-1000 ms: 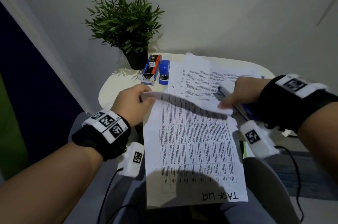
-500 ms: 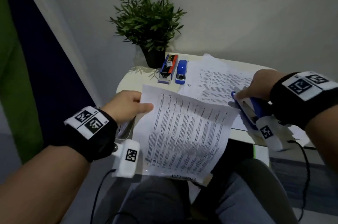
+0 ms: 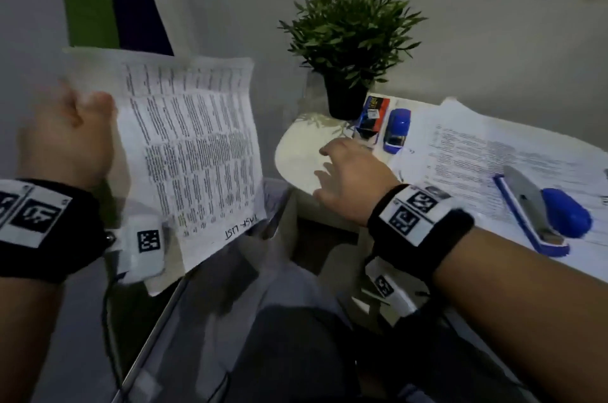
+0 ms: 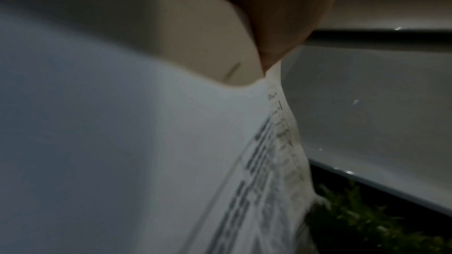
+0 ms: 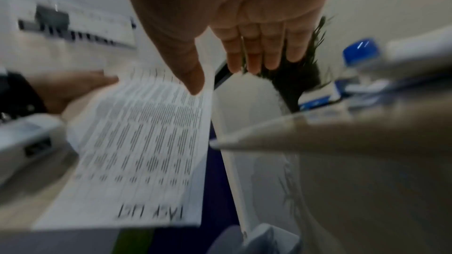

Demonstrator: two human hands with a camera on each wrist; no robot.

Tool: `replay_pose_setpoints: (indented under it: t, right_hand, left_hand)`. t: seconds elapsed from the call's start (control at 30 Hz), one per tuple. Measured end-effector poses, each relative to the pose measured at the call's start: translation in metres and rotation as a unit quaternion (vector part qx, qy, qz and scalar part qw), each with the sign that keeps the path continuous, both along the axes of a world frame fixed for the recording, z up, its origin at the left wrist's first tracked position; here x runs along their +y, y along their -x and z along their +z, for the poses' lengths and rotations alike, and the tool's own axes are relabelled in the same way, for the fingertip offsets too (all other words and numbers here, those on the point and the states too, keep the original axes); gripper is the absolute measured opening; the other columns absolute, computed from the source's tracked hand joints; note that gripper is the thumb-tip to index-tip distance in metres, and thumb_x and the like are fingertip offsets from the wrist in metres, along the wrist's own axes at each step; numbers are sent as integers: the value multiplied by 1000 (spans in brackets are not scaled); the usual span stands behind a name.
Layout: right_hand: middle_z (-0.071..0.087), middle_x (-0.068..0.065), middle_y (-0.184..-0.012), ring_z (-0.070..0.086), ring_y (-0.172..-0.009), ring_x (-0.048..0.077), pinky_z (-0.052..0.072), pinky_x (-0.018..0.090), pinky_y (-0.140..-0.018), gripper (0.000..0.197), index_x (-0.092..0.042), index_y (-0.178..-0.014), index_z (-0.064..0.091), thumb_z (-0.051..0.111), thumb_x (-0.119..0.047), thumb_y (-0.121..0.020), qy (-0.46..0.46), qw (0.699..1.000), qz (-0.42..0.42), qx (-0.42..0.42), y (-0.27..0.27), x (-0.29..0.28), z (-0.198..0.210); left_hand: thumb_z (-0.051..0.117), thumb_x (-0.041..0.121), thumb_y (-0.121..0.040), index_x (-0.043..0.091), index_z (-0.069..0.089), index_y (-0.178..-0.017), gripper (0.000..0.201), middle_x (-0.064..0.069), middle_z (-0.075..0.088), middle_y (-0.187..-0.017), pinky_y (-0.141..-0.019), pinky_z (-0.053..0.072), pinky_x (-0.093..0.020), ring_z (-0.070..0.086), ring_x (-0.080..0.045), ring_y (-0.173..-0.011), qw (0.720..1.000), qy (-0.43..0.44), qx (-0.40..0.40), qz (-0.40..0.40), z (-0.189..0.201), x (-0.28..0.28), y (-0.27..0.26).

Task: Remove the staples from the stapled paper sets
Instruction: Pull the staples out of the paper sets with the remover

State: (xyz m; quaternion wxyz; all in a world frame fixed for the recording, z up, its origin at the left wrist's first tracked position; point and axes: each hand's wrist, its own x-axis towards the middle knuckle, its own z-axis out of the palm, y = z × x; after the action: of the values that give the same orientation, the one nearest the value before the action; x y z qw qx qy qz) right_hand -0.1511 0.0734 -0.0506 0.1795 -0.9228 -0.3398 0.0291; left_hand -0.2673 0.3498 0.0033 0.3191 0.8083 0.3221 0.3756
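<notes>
My left hand (image 3: pixel 72 136) holds a printed paper set (image 3: pixel 194 152) marked "TASK LIST" up in the air, left of the table; the left wrist view shows the thumb (image 4: pixel 276 26) pinching the paper set (image 4: pixel 171 161) at its edge. My right hand (image 3: pixel 345 172) hovers with straight fingers over the table's near left corner, holding nothing; its fingers (image 5: pixel 257 49) lie flat together in the right wrist view. A large blue stapler (image 3: pixel 543 215) lies on the loose papers (image 3: pixel 477 152) on the table.
A potted plant (image 3: pixel 348 40) stands at the back of the white table (image 3: pixel 296 152). Beside it lie a staple box (image 3: pixel 373 118) and a small blue stapler (image 3: pixel 396 129). My knees sit below the table edge.
My left hand has swung the paper set off the table and up to the left. My right hand has let go of the blue stapler and moved left over the table corner.
</notes>
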Motion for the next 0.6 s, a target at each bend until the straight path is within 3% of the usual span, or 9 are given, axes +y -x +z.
replay_pose_setpoints:
  t: [0.07,0.13,0.2,0.27,0.4,0.6]
  right_hand:
    - [40,13,-143,32,-134,28,25,37,-112,64,-7,-137,42,51,-42,-84,48,998,31,-23,-7,21,-17]
    - [37,13,-145,30,-134,29,26,41,-111,70,-8,-139,39,44,-46,-81,94,995,34,-30,-14,35,-29]
    - [27,11,-151,23,-138,28,20,42,-113,72,-11,-143,29,53,-44,-84,126,991,26,-33,-17,40,-39]
    - [20,9,-153,17,-141,28,15,43,-115,78,-14,-146,22,58,-43,-83,143,989,23,-45,-19,42,-45]
    - [16,8,-153,15,-141,27,13,44,-116,83,-16,-146,17,59,-44,-81,155,986,30,-46,-18,44,-43]
    - [11,6,-155,9,-143,26,9,42,-116,84,-19,-147,12,58,-45,-82,165,985,23,-45,-17,47,-43]
  left_hand:
    - [44,54,-83,12,56,-105,49,-18,62,-104,-88,46,-44,59,-37,-98,999,11,46,1,-22,13,2]
    - [52,38,-90,9,53,-117,40,-19,61,-112,-88,45,-44,58,-37,-102,997,13,76,-4,-47,20,-1]
    - [52,22,-93,3,52,-115,29,-23,60,-110,-80,42,-37,57,-37,-99,995,-4,102,-6,-71,19,-10]
    - [51,18,-94,0,51,-112,25,-26,60,-107,-73,37,-32,56,-36,-95,993,-3,118,6,-93,15,-22]
    - [48,17,-96,1,45,-120,29,-27,59,-110,-71,35,-32,57,-39,-96,988,50,149,13,-133,17,-52]
    - [41,6,-95,4,47,-118,24,-23,60,-96,-61,31,-33,45,-27,-72,980,27,198,-16,-185,25,-89]
